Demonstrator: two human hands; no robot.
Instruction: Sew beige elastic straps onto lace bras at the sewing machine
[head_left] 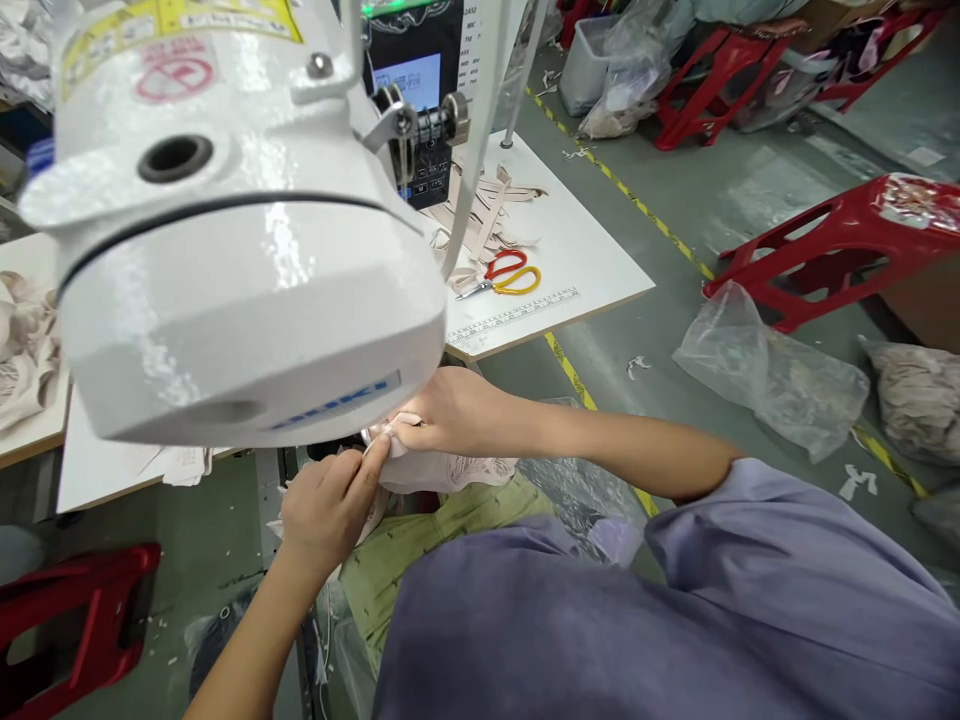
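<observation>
A pale pink lace garment piece (450,472) hangs below the front of a white sewing machine (262,320). My left hand (330,495) is closed on the edge of this fabric, its thumb and index finger pinching near the machine head. Close beside it, my right hand (442,412) pinches the same cloth from the right, fingers curled and partly behind the machine head. The needle and presser foot are hidden by the head. Under the lace, green patterned cloth (465,520) lies across the lap.
On the white table (600,270) lie scissors (510,275) with red and yellow handles, a printed ruler strip (517,315) and pale fabric strips (487,220). A control screen (412,85) stands behind the machine. Red stools (840,240) and plastic bags (772,370) are on the floor.
</observation>
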